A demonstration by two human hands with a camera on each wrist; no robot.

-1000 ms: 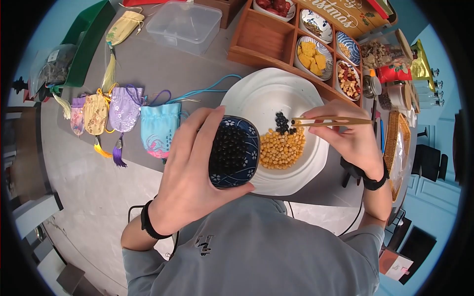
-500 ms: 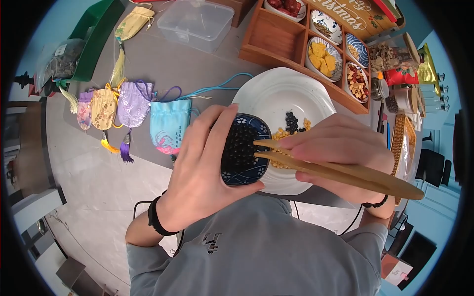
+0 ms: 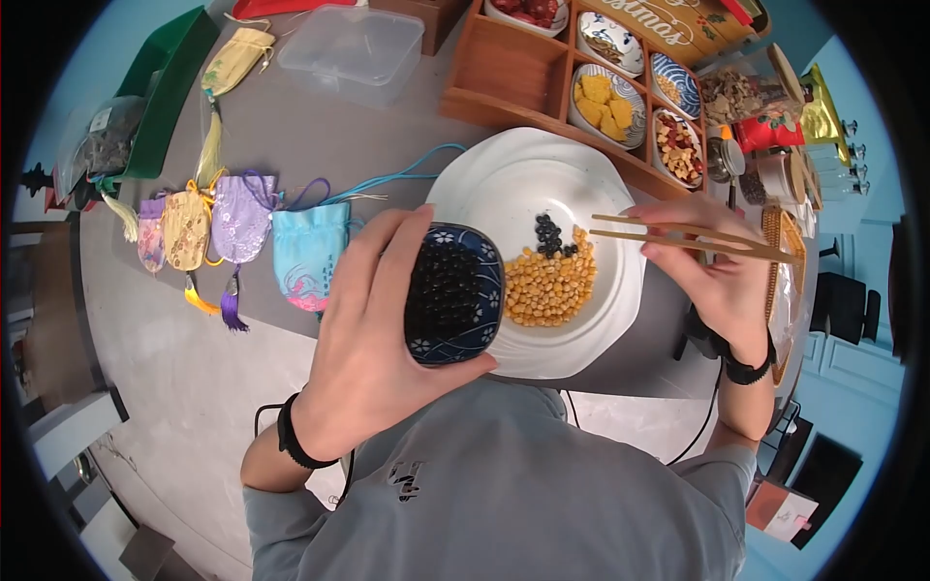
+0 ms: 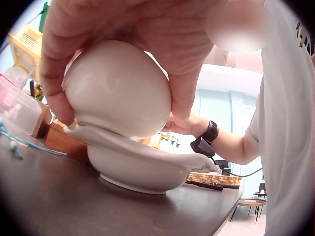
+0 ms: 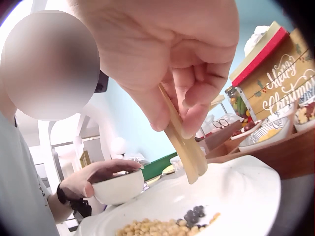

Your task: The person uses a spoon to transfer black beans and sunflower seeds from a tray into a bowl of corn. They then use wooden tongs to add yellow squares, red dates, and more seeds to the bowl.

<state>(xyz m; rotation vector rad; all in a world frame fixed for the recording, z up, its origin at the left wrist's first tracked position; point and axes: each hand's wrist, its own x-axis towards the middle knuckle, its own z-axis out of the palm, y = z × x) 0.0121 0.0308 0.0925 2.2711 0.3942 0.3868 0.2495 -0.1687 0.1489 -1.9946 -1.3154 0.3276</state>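
My left hand [image 3: 363, 339] grips a small bowl [image 3: 492, 295] around its sides. It is white outside, blue with white flowers inside, and full of black beans [image 3: 446, 290]. The bowl is held over the left rim of a large white bowl [image 3: 484, 179]. Inside that one lie yellow soybean-like beans [image 3: 552, 289], with a small cluster of black beans [image 3: 549, 235] at their upper edge. Wooden tongs [image 3: 765, 251] are pinched between the thumb and fingers of my right hand [image 3: 712, 281]. Their tips hang over the large bowl's right side, slightly apart, with no bean visible between them.
Behind the large bowl stands a wooden compartment box [image 3: 509, 119] with several small dishes of dried foods. Drawstring pouches [image 3: 310, 247] lie to the left. A clear plastic container [image 3: 349, 53] and a green tray [image 3: 160, 107] sit farther back. A wicker basket [image 3: 775, 276] is at right.
My right hand moved the tongs left to the small bowl's black beans, then back right over the large bowl. The left hand keeps holding the small bowl in about the same place.
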